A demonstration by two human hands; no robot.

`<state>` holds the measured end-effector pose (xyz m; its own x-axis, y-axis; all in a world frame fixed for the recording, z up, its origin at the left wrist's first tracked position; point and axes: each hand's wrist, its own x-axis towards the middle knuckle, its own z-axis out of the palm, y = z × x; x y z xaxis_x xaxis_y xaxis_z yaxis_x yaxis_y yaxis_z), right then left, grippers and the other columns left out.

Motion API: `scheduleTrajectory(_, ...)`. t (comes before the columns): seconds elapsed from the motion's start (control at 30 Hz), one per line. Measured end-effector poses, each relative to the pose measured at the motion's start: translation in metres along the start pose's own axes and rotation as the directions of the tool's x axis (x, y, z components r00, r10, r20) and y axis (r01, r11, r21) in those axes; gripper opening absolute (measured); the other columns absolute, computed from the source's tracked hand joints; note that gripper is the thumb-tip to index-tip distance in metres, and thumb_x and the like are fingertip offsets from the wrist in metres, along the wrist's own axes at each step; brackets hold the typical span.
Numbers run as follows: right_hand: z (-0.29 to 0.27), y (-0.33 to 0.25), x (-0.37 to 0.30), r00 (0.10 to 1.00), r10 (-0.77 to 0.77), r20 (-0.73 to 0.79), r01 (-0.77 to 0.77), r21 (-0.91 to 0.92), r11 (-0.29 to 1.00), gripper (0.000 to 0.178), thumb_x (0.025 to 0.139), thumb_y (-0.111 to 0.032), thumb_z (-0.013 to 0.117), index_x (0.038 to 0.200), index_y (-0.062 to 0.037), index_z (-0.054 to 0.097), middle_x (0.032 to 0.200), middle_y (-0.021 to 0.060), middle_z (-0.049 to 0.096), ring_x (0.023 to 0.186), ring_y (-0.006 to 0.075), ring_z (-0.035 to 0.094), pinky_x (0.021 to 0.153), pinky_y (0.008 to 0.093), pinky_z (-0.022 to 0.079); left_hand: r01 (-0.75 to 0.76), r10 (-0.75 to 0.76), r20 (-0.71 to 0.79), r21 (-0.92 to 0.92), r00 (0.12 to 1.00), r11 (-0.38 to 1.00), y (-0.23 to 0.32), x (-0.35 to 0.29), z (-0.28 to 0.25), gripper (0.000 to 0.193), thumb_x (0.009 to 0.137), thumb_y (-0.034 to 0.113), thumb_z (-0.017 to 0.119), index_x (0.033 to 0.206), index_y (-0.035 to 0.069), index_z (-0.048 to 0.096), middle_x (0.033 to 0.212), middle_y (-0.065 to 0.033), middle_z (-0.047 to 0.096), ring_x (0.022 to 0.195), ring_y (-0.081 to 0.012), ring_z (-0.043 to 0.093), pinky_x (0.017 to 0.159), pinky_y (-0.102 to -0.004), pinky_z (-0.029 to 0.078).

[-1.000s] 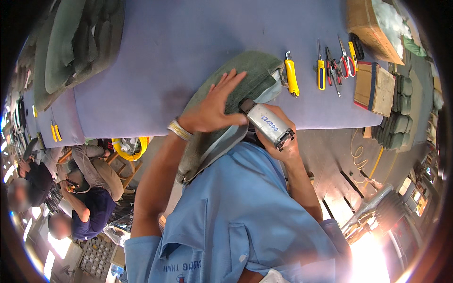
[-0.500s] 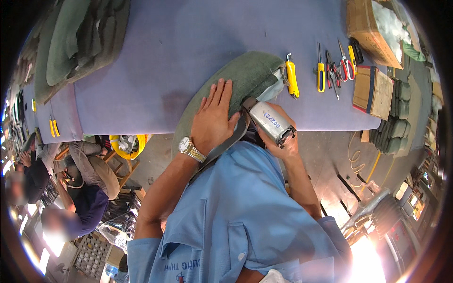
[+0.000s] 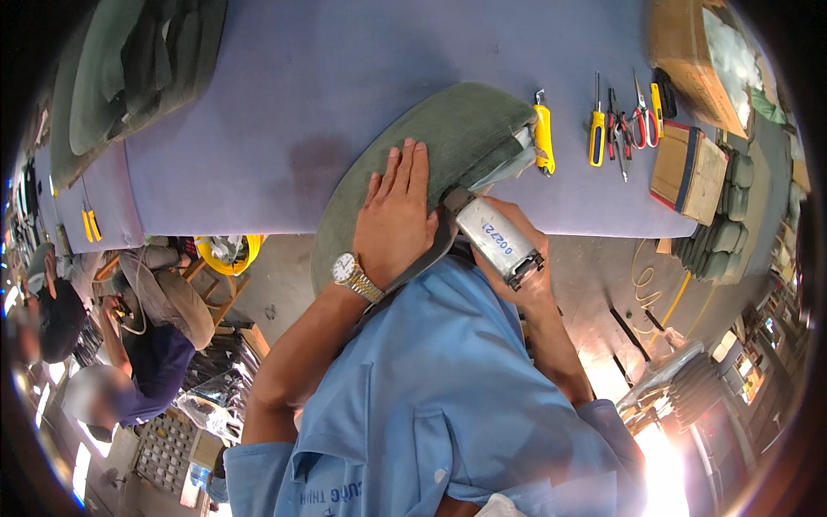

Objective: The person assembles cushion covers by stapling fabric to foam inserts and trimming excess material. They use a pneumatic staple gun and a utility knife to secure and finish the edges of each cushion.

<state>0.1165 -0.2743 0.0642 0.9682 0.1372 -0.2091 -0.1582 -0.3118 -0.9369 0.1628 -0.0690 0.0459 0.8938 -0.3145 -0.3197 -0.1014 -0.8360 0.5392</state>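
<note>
A curved, dark green fabric-covered cushion [image 3: 431, 129] lies partly on the table and reaches over its near edge against my shirt. My left hand [image 3: 394, 207] rests on its top with the fingers stretched out, the thumb by the cushion's inner edge. In my right hand [image 3: 527, 258] is a silver staple gun [image 3: 495, 231], its dark nose right at the cushion's inner edge; whether it touches is hard to tell. Loose pale lining [image 3: 515, 164] shows at the cushion's right end. Beside that end lies a yellow utility knife [image 3: 544, 136].
Right of the knife lie a screwdriver [image 3: 597, 133], pliers [image 3: 617, 129] and red-handled scissors [image 3: 642, 121]. Cardboard boxes [image 3: 687, 172] stand at the right edge. More green covers [image 3: 142, 77] are piled far left. Two people sit at the left, one in a dark shirt [image 3: 164, 370].
The staple gun has shifted slightly toward me along the cushion's edge and turned a little. My left hand stays flat on the cushion. The whole view has shifted slightly.
</note>
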Motion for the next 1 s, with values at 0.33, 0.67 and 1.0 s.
scheduleTrajectory(0.33, 0.005, 0.002, -0.006, 0.999, -0.033, -0.03, 0.033, -0.02, 0.999, 0.054, 0.081, 0.002, 0.077, 0.134, 0.0033, 0.062, 0.118, 0.0136, 0.073, 0.104, 0.0165, 0.071, 0.093, 0.0297, 0.055, -0.026, 0.026, -0.032, 0.009, 0.999, 1.0, -0.005, -0.004, 0.001, 0.089, 0.086, 0.011, 0.07, 0.161, 0.0, 0.025, 0.165, -0.0232, 0.034, 0.152, -0.039, 0.035, 0.122, -0.0497, 0.036)
scheduleTrajectory(0.67, 0.011, -0.005, -0.001, 1.0, -0.003, -0.007, 0.003, -0.024, 1.0, 0.055, 0.079, 0.001, 0.078, 0.132, 0.0032, 0.062, 0.113, 0.015, 0.073, 0.099, 0.0191, 0.072, 0.088, 0.0292, 0.056, -0.017, 0.018, -0.057, 0.025, 0.998, 1.0, -0.004, 0.0, 0.006, 0.087, 0.084, 0.011, 0.07, 0.16, -0.002, 0.029, 0.163, -0.0232, 0.038, 0.15, -0.0392, 0.04, 0.119, -0.0532, 0.039)
scheduleTrajectory(1.0, 0.011, -0.001, -0.014, 0.997, -0.074, 0.024, 0.075, -0.055, 0.996, 0.052, 0.083, -0.002, 0.077, 0.132, 0.0031, 0.061, 0.117, 0.0139, 0.072, 0.102, 0.0184, 0.071, 0.09, 0.0301, 0.055, -0.025, 0.025, -0.053, 0.005, 0.998, 1.0, -0.003, -0.006, 0.001, 0.091, 0.081, 0.006, 0.07, 0.161, 0.001, 0.027, 0.164, -0.0212, 0.038, 0.151, -0.0373, 0.037, 0.121, -0.0496, 0.038)
